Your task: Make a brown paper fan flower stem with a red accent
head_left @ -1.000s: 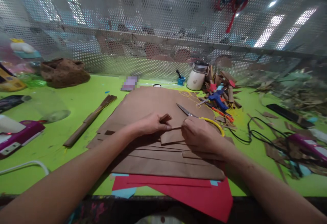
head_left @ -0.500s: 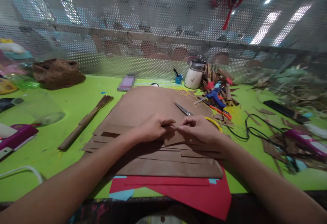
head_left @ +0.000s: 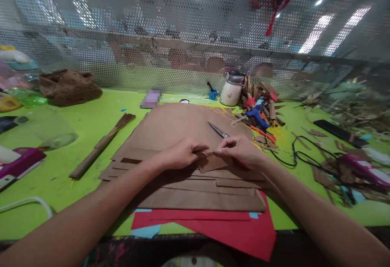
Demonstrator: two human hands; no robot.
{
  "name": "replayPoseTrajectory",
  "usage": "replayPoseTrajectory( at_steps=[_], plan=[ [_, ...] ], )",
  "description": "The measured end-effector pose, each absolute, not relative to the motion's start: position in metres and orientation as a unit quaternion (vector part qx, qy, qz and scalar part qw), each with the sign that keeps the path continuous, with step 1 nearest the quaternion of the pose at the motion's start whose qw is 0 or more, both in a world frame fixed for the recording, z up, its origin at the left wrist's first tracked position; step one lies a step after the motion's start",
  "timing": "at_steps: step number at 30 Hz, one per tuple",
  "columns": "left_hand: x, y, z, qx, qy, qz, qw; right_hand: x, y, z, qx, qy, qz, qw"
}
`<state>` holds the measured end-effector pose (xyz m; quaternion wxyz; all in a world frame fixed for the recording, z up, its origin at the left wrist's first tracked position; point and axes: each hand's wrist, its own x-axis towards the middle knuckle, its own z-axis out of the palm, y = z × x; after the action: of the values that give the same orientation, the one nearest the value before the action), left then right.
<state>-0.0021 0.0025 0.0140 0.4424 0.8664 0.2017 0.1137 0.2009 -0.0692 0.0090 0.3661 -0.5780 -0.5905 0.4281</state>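
Note:
My left hand (head_left: pixel 183 153) is closed on a small folded strip of brown paper (head_left: pixel 201 148) that sticks out past the fingers. Thumb and fingertips of my right hand (head_left: pixel 239 151) pinch the end of a thin brown paper piece (head_left: pixel 211 153) between the two hands; whether it joins the strip I cannot tell. Both hands are over a stack of brown paper sheets (head_left: pixel 176 122), with a smaller brown flap (head_left: pixel 212 163) just below them. Scissors (head_left: pixel 217 129) lie on the stack, blades pointing away to the left, their handles hidden by my right hand.
Left on the green table lies a rolled brown paper bundle (head_left: pixel 97 149). Red paper (head_left: pixel 243 234) sticks out at the front edge. A blue glue gun (head_left: pixel 257 116), a white jar (head_left: pixel 231 90) and paper scraps stand back right; a black cable (head_left: pixel 295 153) loops at right.
My right hand has shifted slightly right and up, widening the gap between the hands and showing more of the thin paper. The scissors' yellow handle is now covered. My left hand stays nearly in place.

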Motion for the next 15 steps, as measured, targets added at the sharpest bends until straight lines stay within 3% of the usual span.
replayPoseTrajectory(
  at_steps=[15],
  plan=[
    [-0.0036,0.0061,0.0149,0.845,0.202,0.097,0.485,0.2098,-0.0681,0.0172,-0.599,-0.577,0.439,0.339]
  ],
)
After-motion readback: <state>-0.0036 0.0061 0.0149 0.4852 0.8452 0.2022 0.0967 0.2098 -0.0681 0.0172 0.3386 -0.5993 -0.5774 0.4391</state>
